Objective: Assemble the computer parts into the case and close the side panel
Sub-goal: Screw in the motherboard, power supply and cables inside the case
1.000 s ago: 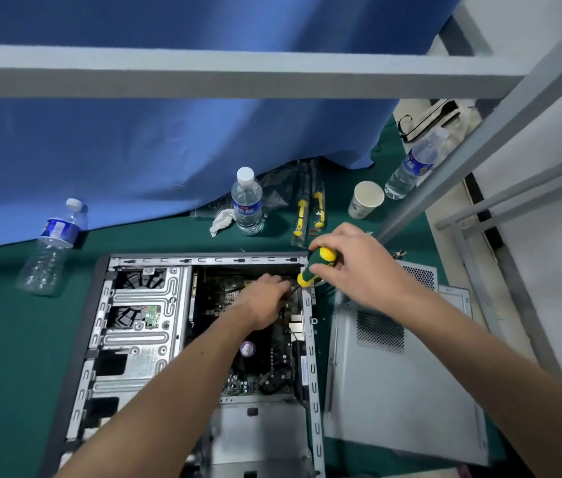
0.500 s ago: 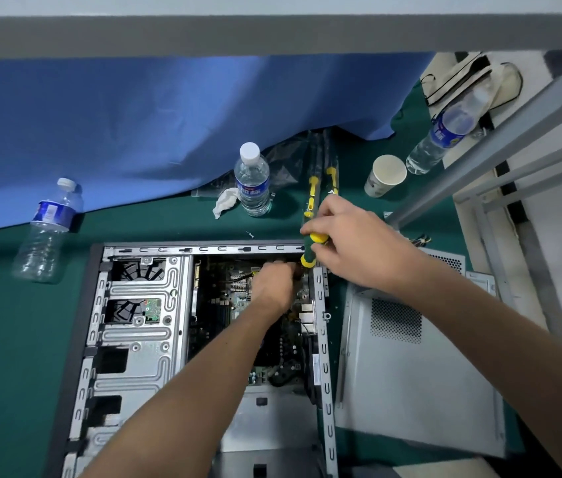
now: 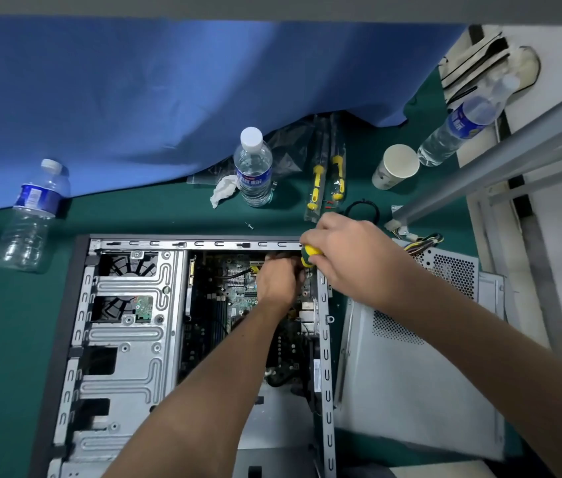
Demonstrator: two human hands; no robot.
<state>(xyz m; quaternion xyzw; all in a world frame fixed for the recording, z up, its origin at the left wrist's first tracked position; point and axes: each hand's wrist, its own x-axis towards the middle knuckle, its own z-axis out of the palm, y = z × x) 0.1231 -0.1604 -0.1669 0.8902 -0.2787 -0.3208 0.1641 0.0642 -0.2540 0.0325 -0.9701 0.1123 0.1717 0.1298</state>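
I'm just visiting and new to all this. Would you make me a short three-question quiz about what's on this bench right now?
1. True or false: the side panel is already fitted on the case.
2. Which of the hands grips the yellow and green screwdriver?
A. left hand
B. right hand
C. neither
3. Fill the gap: the paper cup stands on the ____ table cover.

Key
1. False: it lies beside the open case.
2. B. The left hand reaches inside the case, by the screwdriver's tip.
3. green
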